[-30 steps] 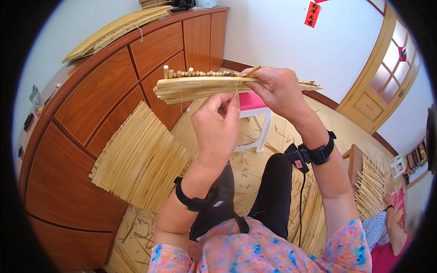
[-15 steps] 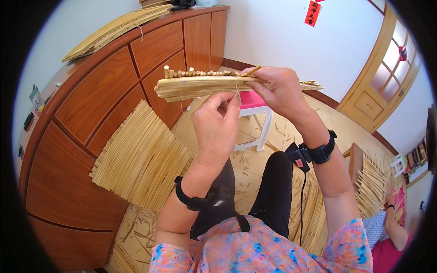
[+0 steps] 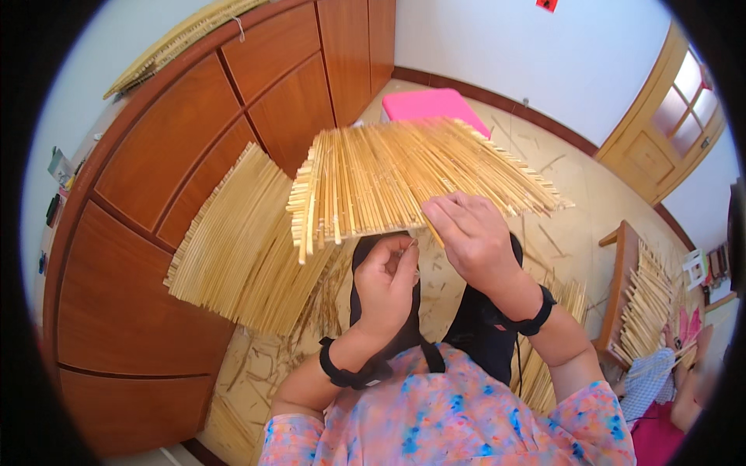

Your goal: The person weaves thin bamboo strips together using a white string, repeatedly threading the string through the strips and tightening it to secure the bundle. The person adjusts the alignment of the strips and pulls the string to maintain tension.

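Note:
A mat of straw-coloured stalks [image 3: 396, 171] laid side by side is held up in front of me, its face tilted into view. My right hand [image 3: 470, 237] is closed on its near edge, fingers over the top beside a stalk that sticks out. Just below that edge, my left hand [image 3: 386, 283] is closed in a pinch, thumb against index finger. A thin string runs at its fingertips, though little of it shows from here. The underside of the mat is hidden.
A second stalk mat [image 3: 241, 241] leans against the wooden cabinet [image 3: 155, 140] at left. Behind the held mat stands a pink-topped stool [image 3: 443, 101]. Loose stalks [image 3: 556, 241] litter the floor. Another person's arm [image 3: 691, 373] shows at far right, near a wooden bench [image 3: 618, 287] with stalks.
The held mat has tipped from nearly edge-on to show its broad face, and its near edge is lower. Both hands have come down and nearer to me, and the view has tilted downward.

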Demonstrator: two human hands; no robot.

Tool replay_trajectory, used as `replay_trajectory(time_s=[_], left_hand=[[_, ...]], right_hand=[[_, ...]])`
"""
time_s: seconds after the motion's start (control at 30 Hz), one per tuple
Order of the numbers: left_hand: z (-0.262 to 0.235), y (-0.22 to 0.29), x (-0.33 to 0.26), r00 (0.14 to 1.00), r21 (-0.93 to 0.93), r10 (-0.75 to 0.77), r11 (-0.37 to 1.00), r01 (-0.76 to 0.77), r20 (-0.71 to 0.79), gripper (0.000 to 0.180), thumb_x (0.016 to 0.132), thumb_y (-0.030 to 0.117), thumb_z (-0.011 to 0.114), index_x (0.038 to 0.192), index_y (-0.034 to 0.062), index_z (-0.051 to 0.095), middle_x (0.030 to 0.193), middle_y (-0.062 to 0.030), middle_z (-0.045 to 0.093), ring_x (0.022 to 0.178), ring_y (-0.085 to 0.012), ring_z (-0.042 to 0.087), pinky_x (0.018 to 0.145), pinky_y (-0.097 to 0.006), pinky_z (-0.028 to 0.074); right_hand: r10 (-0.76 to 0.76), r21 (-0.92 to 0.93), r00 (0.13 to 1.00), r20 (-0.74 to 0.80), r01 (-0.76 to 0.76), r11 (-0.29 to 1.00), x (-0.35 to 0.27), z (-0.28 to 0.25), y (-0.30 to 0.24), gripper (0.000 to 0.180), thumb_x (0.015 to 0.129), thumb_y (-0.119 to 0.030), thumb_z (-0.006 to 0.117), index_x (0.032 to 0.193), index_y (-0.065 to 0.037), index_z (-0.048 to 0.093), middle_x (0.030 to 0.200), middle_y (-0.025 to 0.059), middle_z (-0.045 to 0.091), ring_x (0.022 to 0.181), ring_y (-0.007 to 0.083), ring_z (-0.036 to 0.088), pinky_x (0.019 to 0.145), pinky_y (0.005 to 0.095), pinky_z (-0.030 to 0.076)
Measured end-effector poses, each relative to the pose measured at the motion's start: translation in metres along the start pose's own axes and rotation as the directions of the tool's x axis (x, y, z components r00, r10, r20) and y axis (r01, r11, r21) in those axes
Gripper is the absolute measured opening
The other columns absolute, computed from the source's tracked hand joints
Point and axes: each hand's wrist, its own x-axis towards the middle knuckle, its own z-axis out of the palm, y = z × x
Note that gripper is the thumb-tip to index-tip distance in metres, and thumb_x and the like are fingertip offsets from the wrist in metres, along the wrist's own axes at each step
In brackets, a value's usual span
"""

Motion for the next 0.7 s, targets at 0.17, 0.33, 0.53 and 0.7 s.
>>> replay_trajectory(time_s=[0.17, 0.33, 0.53, 0.7], left_hand=[[-0.019, -0.067, -0.029, 0.997, 0.048, 0.039, 0.998, -0.043, 0.069, 0.013, 0.101, 0.005, 0.063, 0.113, 0.0008, 0.062, 0.091, -0.0015, 0.065, 0.07, -0.0064, 0.059, 0.063, -0.022, 0.05], [-0.026, -0.091, -0.037, 0.995, 0.091, 0.084, 0.992, -0.089, 0.058, 0.012, 0.098, 0.002, 0.065, 0.108, -0.0048, 0.068, 0.077, -0.0033, 0.066, 0.064, -0.0081, 0.06, 0.056, -0.025, 0.049], [-0.036, -0.102, -0.043, 0.996, 0.131, 0.066, 0.989, -0.073, 0.055, 0.016, 0.096, 0.002, 0.068, 0.111, -0.0023, 0.071, 0.083, -0.0058, 0.07, 0.066, -0.0095, 0.063, 0.057, -0.026, 0.051], [-0.054, -0.111, -0.044, 0.985, 0.313, 0.088, 0.941, -0.131, 0.148, 0.02, 0.096, 0.004, 0.07, 0.114, -0.002, 0.072, 0.101, -0.011, 0.073, 0.087, -0.0215, 0.07, 0.077, -0.033, 0.055]], right_hand=[[0.149, 0.075, 0.988, 0.027, -0.151, 0.986, -0.053, 0.021, -0.034, 0.039, 0.076, -0.007, 0.07, 0.114, 0.001, 0.069, 0.113, 0.0118, 0.069, 0.103, 0.0304, 0.067, 0.084, 0.0402, 0.05], [0.231, 0.096, 0.973, 0.014, -0.231, 0.968, -0.071, 0.029, -0.049, 0.038, 0.073, 0.0, 0.078, 0.111, 0.001, 0.072, 0.112, 0.0117, 0.071, 0.1, 0.0321, 0.069, 0.081, 0.0408, 0.051], [0.263, 0.119, 0.964, 0.025, -0.264, 0.957, -0.09, 0.036, -0.052, 0.035, 0.08, -0.011, 0.067, 0.113, 0.0, 0.072, 0.116, 0.0119, 0.071, 0.106, 0.0336, 0.067, 0.087, 0.0427, 0.05], [0.277, 0.146, 0.96, 0.032, -0.279, 0.949, -0.093, 0.04, -0.055, 0.035, 0.079, -0.013, 0.067, 0.111, -0.002, 0.074, 0.113, 0.013, 0.071, 0.104, 0.0341, 0.068, 0.086, 0.0431, 0.05]])
